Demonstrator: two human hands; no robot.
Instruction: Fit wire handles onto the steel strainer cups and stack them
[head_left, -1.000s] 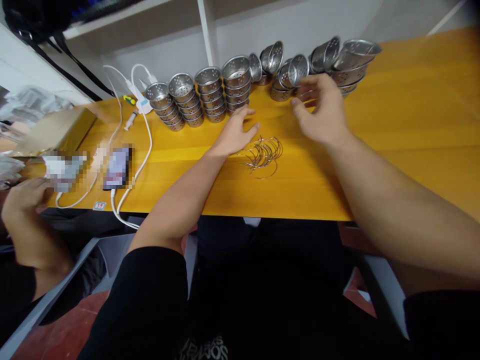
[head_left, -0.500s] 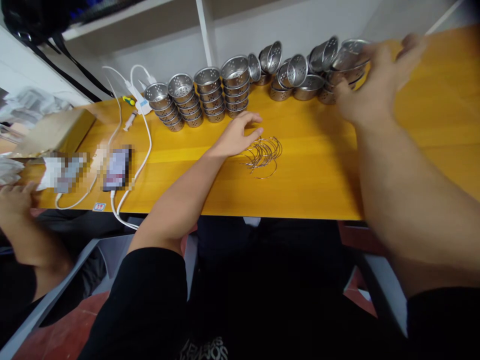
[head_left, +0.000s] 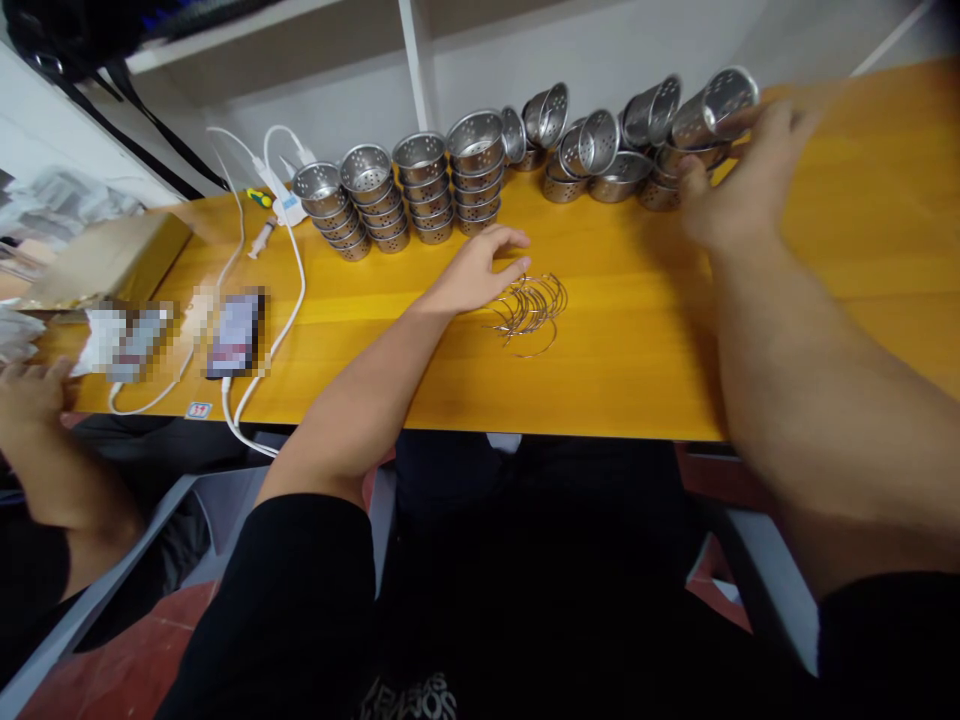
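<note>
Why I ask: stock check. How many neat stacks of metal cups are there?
4: the first stack nearest the white adapter, then the second stack, the third stack and the fourth stack, beside the jumbled cups.

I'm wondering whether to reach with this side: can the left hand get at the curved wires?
Probably yes: the left hand hovers by the curved wires, seemingly holding nothing, and no cup stands between them.

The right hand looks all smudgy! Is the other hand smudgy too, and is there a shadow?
In the head view, the right hand is blurred, probably from moving; the left hand looks clearer; a soft shadow darkens the table beside the right wrist.
</note>
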